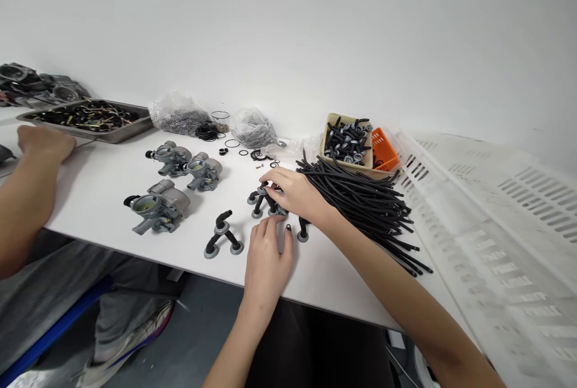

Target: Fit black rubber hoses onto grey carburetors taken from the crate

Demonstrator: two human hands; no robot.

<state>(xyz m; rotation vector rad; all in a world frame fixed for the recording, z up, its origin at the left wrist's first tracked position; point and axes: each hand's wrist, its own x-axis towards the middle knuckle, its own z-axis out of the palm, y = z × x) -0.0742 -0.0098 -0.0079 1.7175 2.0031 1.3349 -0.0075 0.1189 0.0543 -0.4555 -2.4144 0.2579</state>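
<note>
My right hand [295, 193] pinches a black bent rubber tube with a grey cap [262, 188] at the top of a small cluster of such pieces. Just below it, my left hand [269, 253] rests on the white table, thumb apart from its fingers, fingertips close to the cluster's capped tubes [256, 212]. My hands partly hide that cluster. To the left stands a separate stack of capped tubes [222, 232], two below and one on top. Another capped tube [303, 232] stands upright beside my right wrist.
Three carburetors [157, 208] sit left of the stacks. Black hoses [360, 202] lie in a heap at right, before a yellow bin [325, 136] of capped tubes and an orange basket [386, 151]. White crates [487, 232] line the right. Another person's arm [33, 190] reaches in at left.
</note>
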